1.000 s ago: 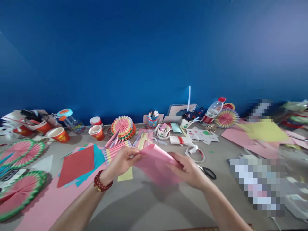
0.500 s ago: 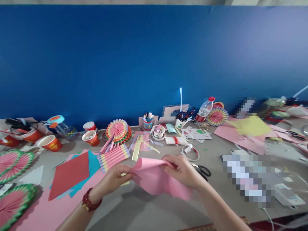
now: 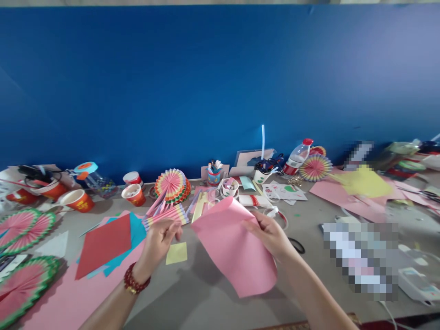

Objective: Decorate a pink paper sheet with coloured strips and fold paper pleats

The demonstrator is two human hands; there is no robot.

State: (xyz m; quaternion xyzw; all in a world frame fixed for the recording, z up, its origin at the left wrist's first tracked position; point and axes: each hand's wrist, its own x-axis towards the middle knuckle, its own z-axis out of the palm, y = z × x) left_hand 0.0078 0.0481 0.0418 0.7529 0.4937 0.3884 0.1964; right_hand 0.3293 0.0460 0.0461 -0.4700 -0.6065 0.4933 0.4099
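A sheet of pink paper [image 3: 237,252] is held in the air by my right hand [image 3: 270,233], its thumb in front and the fingers behind. The sheet's top edge curls over and its lower part hangs down. My left hand [image 3: 160,243], with a dark red bead bracelet [image 3: 134,279] on the wrist, is apart from the sheet, its fingers curled in and nothing visible in them. Beside it on the table lies a small yellow paper square [image 3: 176,253]. Black-handled scissors [image 3: 297,245] are partly hidden behind my right hand.
Red paper [image 3: 105,245] and blue paper lie on a large pink sheet at left, near green-edged paper fans [image 3: 25,288]. Along the blue wall stand paper cups [image 3: 134,195], a pleated rosette [image 3: 171,183], a pen cup [image 3: 213,176] and a bottle [image 3: 297,158]. Yellow paper [image 3: 364,181] lies at right.
My left hand has let go of the pink paper and moved left. The sheet, earlier bunched between both hands, now hangs more open from my right hand. The small yellow square is more visible.
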